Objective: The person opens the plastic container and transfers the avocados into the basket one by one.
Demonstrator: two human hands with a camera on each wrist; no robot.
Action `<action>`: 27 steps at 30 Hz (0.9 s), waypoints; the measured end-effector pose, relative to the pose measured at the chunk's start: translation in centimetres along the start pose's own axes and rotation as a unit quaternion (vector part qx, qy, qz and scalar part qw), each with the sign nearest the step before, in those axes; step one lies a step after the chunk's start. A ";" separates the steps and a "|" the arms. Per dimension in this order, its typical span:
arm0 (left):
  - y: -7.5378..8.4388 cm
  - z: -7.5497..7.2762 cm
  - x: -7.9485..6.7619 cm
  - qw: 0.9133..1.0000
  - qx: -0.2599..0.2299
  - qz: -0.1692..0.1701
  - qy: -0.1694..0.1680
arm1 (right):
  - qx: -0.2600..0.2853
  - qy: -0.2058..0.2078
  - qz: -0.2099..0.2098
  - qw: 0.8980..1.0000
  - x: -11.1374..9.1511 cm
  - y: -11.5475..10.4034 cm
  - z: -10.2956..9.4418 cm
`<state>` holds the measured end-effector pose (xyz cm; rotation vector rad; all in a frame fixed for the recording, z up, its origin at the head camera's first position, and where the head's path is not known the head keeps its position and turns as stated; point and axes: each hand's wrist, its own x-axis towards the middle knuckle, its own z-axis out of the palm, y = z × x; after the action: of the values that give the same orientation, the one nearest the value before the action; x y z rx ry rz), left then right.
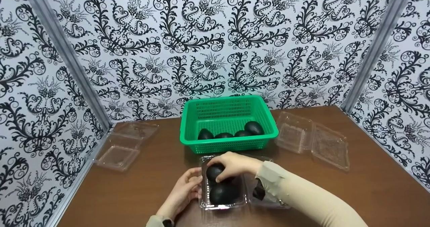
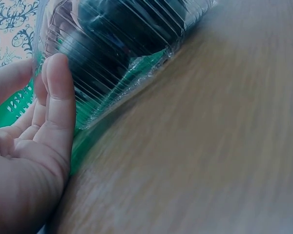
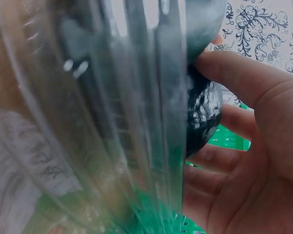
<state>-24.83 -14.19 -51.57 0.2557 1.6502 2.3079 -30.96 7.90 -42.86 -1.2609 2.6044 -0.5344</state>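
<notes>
A clear plastic clamshell container (image 1: 244, 186) lies opened out on the table, its lid side to the right, partly under my right forearm. Dark avocados sit in its left half; the front avocado (image 1: 221, 195) shows best. My right hand (image 1: 235, 164) reaches in from above and grips the rear avocado (image 1: 214, 173), thumb on the near side. In the right wrist view this avocado (image 3: 205, 114) lies between thumb and fingers, partly behind the ribbed plastic. My left hand (image 1: 186, 186) holds the container's left edge, fingers (image 2: 61, 92) against its ribbed wall in the left wrist view.
Behind the container stands a green plastic basket (image 1: 228, 142) with several avocados (image 1: 254, 128) along its near side. One opened clear clamshell (image 1: 117, 156) lies at the table's left, another clamshell (image 1: 312, 139) at the right. Patterned walls (image 1: 215, 52) enclose the table.
</notes>
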 end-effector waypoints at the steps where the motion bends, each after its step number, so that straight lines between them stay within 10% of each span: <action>1: -0.1 0.0 -0.1 1.000 -0.002 0.000 0.000 | 0.001 0.001 -0.004 1.000 0.0 0.0 0.0; 27: -0.2 0.1 0.1 1.000 0.002 0.007 -0.010 | 0.013 0.053 -0.025 0.998 -1.7 -0.8 -1.2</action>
<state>-24.88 -13.95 -51.73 0.2926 1.6488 2.3046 -29.69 9.07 -41.43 -1.3276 2.6476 -0.6604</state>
